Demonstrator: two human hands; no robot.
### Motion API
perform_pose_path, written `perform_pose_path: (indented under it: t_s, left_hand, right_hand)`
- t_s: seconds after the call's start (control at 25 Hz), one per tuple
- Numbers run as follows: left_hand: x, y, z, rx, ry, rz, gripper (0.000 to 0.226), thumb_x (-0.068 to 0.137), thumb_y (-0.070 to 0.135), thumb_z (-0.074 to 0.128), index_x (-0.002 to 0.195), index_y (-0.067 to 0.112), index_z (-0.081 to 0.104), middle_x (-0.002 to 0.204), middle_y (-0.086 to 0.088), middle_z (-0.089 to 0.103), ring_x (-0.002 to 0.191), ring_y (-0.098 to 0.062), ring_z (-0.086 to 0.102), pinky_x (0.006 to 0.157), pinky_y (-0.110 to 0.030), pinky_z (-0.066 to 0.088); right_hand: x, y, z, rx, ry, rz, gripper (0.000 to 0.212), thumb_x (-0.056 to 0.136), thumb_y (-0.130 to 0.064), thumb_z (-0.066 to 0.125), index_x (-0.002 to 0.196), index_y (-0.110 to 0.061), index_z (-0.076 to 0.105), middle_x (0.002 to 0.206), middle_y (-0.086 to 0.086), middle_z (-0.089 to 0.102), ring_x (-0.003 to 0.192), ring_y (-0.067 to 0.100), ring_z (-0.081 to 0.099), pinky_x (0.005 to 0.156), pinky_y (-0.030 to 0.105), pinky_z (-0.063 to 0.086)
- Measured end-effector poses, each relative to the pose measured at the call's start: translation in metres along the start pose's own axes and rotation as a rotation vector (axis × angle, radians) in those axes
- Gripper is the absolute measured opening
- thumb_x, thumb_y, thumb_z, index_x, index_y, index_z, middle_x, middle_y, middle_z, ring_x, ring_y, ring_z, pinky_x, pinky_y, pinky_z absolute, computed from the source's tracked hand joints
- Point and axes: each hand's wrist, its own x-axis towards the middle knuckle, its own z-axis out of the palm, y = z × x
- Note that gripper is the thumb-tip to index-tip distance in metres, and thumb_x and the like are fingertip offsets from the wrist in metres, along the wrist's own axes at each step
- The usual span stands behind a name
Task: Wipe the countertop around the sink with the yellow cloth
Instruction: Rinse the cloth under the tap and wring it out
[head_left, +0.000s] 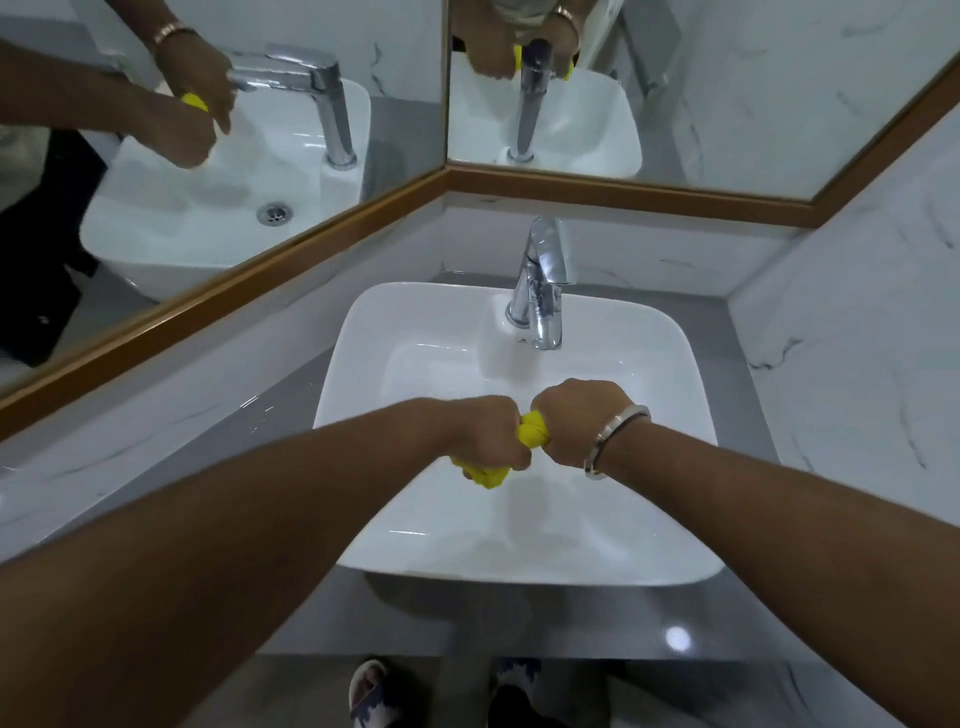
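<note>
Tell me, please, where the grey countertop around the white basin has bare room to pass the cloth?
The grey countertop shows bare strips in front of the white ceramic basin, along its left beside the wood-framed mirror, and on its right by the marble wall. It is tight behind the chrome tap.

Single head view looks steeply down, close over the sink (691, 530) and countertop (311, 613)

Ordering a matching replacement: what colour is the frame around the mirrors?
Warm brown, like wood. The mirror frame shows clearly in the head view, behind the tap.
</note>
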Motion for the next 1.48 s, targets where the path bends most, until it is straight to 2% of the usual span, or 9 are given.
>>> perform_pose_path:
  t_s: [0.16, 0.44, 0.6, 0.72, 0.92, 1.08, 1.2, 1.32, 1.48]
  left_hand:
    - [0.009, 0.012, 0.025, -0.706, -0.174, -0.007, 0.035, 0.076, 0.025, 0.065, 0.056, 0.007, 0.043, 0.043, -0.005, 0.039, 0.038, -0.02, 0.034, 0.045, -0.022, 0.029]
    - [0.01, 0.04, 0.043, -1.648, -0.73, 0.302, 0.029, 0.08, 0.025, 0.065, 0.055, 0.022, 0.051, 0.044, 0.008, 0.047, 0.029, -0.004, 0.039, 0.034, -0.015, 0.023]
    - [0.021, 0.018, 0.039, -1.168, -0.554, 0.062, 0.03, 0.077, 0.034, 0.065, 0.055, 0.019, 0.05, 0.049, 0.004, 0.045, 0.037, -0.01, 0.036, 0.041, -0.02, 0.019]
    - [0.023, 0.002, 0.016, -0.635, -0.327, -0.024, 0.037, 0.071, 0.041, 0.07, 0.075, 0.009, 0.051, 0.056, -0.006, 0.045, 0.044, -0.019, 0.04, 0.044, -0.019, 0.031]
    - [0.009, -0.002, -0.02, 0.07, -0.106, -0.012, 0.025, 0.083, 0.038, 0.066, 0.076, 0.016, 0.056, 0.053, 0.005, 0.062, 0.054, -0.016, 0.06, 0.056, -0.024, 0.048]
    - [-0.002, -0.007, 0.004, 0.744, 0.751, 0.124, 0.043, 0.077, 0.025, 0.058, 0.12, 0.019, 0.056, 0.114, -0.006, 0.065, 0.106, -0.029, 0.061, 0.094, -0.042, 0.044]
    - [-0.002, -0.004, 0.038, 0.599, 1.13, 0.283, 0.055, 0.072, 0.012, 0.056, 0.127, 0.005, 0.054, 0.123, -0.018, 0.061, 0.111, -0.037, 0.058, 0.103, -0.05, 0.04]
    - [0.007, 0.002, 0.054, 0.376, 1.158, 0.368, 0.027, 0.073, 0.02, 0.057, 0.095, 0.007, 0.065, 0.079, -0.007, 0.067, 0.071, -0.03, 0.062, 0.072, -0.04, 0.046]
    - [0.009, 0.017, 0.035, 0.546, 0.634, 0.162, 0.014, 0.078, 0.025, 0.056, 0.078, 0.019, 0.044, 0.064, 0.002, 0.05, 0.058, -0.026, 0.051, 0.055, -0.029, 0.032]
  right_hand:
    - [0.001, 0.028, 0.015, -0.067, 0.15, -0.188, 0.017, 0.075, -0.021, 0.056, 0.091, -0.025, 0.062, 0.081, -0.001, 0.066, 0.077, 0.026, 0.063, 0.058, 0.028, 0.032]
    - [0.019, 0.057, 0.005, 0.04, 0.754, -0.467, 0.019, 0.064, -0.021, 0.058, 0.078, -0.02, 0.071, 0.046, 0.0, 0.056, 0.039, 0.027, 0.051, 0.04, 0.026, 0.036]
    - [0.014, 0.06, 0.034, 0.058, 0.581, -0.427, 0.028, 0.062, -0.023, 0.068, 0.09, -0.021, 0.069, 0.059, -0.001, 0.066, 0.052, 0.028, 0.061, 0.049, 0.03, 0.046]
    - [0.001, 0.057, 0.036, 0.266, 0.209, -0.164, 0.021, 0.068, -0.028, 0.069, 0.087, -0.021, 0.064, 0.074, 0.0, 0.068, 0.072, 0.029, 0.063, 0.061, 0.032, 0.048]
    - [-0.012, 0.037, 0.016, 0.905, -0.489, 0.233, 0.014, 0.071, -0.02, 0.073, 0.076, -0.01, 0.065, 0.064, 0.005, 0.066, 0.063, 0.023, 0.067, 0.055, 0.031, 0.055]
    - [-0.023, 0.025, 0.003, 1.315, -0.599, 0.375, 0.015, 0.078, -0.014, 0.073, 0.078, -0.011, 0.059, 0.059, 0.003, 0.054, 0.049, 0.016, 0.052, 0.044, 0.02, 0.039]
    - [-0.026, 0.021, -0.011, 1.431, -0.63, 0.319, 0.014, 0.075, -0.013, 0.07, 0.069, -0.015, 0.057, 0.054, -0.001, 0.049, 0.044, 0.011, 0.043, 0.039, 0.017, 0.029]
    - [-0.035, 0.013, -0.016, 1.442, -0.747, 0.26, 0.017, 0.075, -0.012, 0.068, 0.064, -0.017, 0.055, 0.054, -0.001, 0.046, 0.043, 0.01, 0.041, 0.038, 0.016, 0.027]
    - [-0.039, 0.01, -0.001, 1.184, -0.696, 0.377, 0.022, 0.077, -0.017, 0.071, 0.071, -0.014, 0.05, 0.054, 0.001, 0.048, 0.042, 0.013, 0.042, 0.041, 0.018, 0.028]
